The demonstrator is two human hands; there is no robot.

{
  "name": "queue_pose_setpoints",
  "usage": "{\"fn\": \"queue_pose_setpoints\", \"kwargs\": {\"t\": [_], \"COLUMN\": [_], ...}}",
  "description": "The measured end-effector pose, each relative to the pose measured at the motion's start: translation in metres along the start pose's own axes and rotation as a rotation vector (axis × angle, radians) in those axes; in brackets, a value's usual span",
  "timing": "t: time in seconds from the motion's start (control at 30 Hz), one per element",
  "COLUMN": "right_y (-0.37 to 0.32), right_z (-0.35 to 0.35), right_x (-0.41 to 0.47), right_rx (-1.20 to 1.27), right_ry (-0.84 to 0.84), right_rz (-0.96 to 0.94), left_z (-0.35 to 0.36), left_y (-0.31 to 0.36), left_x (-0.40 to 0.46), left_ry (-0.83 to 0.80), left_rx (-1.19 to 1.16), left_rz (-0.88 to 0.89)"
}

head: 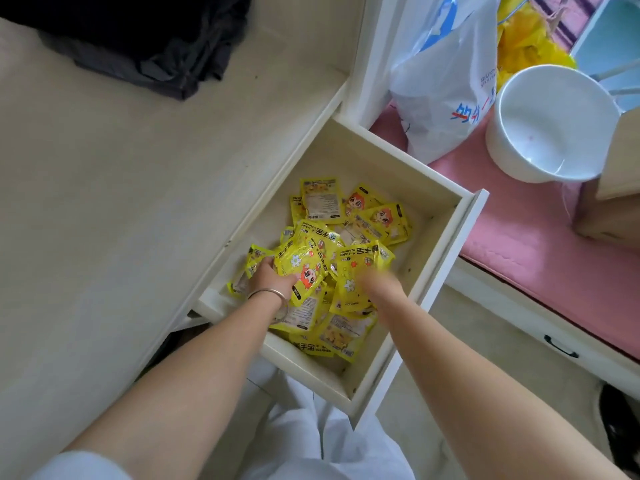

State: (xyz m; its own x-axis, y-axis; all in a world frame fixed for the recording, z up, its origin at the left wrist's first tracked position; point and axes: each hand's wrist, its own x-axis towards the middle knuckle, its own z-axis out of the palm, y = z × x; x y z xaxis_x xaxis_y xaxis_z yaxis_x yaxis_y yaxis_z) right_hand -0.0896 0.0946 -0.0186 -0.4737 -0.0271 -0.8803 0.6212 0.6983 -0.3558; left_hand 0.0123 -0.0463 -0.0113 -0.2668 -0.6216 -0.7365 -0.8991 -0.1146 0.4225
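Observation:
A white drawer (446,268) is pulled out and holds several yellow hand-warmer packets (367,223) in a loose pile. My left hand (270,280), with a metal bracelet at the wrist, grips a bunch of packets (304,268) near the drawer's left side. My right hand (379,284) is blurred and reaches into the pile just right of it, against a tilted packet (360,268). Whether its fingers hold that packet cannot be told from the blur.
A cream desktop (121,202) lies left of the drawer with a black bag (149,39) at its back. To the right, a pink cushion (519,244) carries a white plastic bag (446,81) and a white basin (547,123).

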Motion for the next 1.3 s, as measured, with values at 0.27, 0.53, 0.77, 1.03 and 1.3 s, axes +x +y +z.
{"fn": "queue_pose_setpoints", "kwargs": {"t": [0.27,0.53,0.77,1.03,1.3], "right_y": [-0.009,-0.013,-0.033,-0.052,-0.039], "right_z": [0.001,0.006,0.028,0.061,0.134], "right_x": [0.015,-0.006,-0.043,-0.095,-0.167], "right_rx": [0.213,-0.132,-0.283,-0.465,-0.648], "right_ry": [0.110,0.172,-0.040,-0.181,-0.453], "right_rz": [-0.070,-0.198,-0.332,-0.630,-0.884], "left_z": [-0.001,-0.011,-0.028,-0.072,-0.133], "left_y": [0.004,0.004,0.004,-0.027,-0.109], "left_x": [0.031,0.029,-0.006,-0.054,-0.121], "left_ry": [0.052,0.007,-0.013,0.256,0.539], "left_rx": [-0.188,-0.113,-0.096,-0.304,-0.402], "left_rz": [0.058,0.140,0.284,0.313,0.234]}}
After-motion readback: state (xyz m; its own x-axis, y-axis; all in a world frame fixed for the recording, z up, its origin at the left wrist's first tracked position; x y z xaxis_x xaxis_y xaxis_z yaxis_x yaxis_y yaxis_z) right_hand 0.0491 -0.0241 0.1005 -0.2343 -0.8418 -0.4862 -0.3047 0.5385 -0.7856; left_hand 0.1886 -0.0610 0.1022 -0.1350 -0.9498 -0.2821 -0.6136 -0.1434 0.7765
